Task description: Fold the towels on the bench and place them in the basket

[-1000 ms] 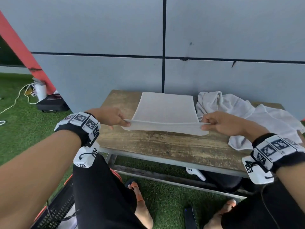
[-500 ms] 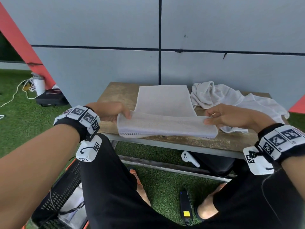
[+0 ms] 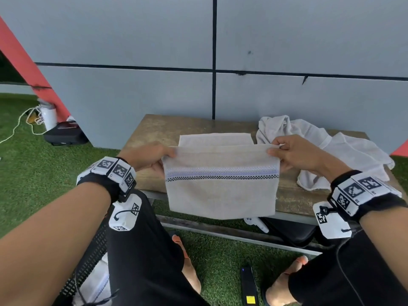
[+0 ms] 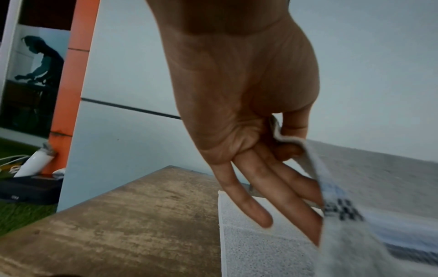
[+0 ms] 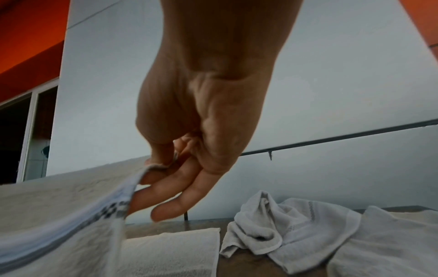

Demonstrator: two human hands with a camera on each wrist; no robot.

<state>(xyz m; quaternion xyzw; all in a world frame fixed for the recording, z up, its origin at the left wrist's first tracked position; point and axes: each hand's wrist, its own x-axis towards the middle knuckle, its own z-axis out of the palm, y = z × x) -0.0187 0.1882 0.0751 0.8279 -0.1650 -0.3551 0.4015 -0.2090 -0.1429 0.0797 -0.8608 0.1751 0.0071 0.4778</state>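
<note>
I hold a beige towel with a blue and black checked stripe up above the wooden bench. My left hand pinches its upper left corner between thumb and fingers. The right hand pinches the upper right corner. The near part of the towel hangs down over the bench's front edge; its far part lies flat on the bench. A black mesh basket stands on the grass at lower left with a folded towel inside.
Crumpled white towels lie on the bench's right half. A grey wall stands right behind the bench. Under the bench are a white controller and a black bag. A black device lies on the grass between my feet.
Both hands drew the pinched towel edge toward me off the bench, then raised it. The near part now hangs down and shows its stripe.
</note>
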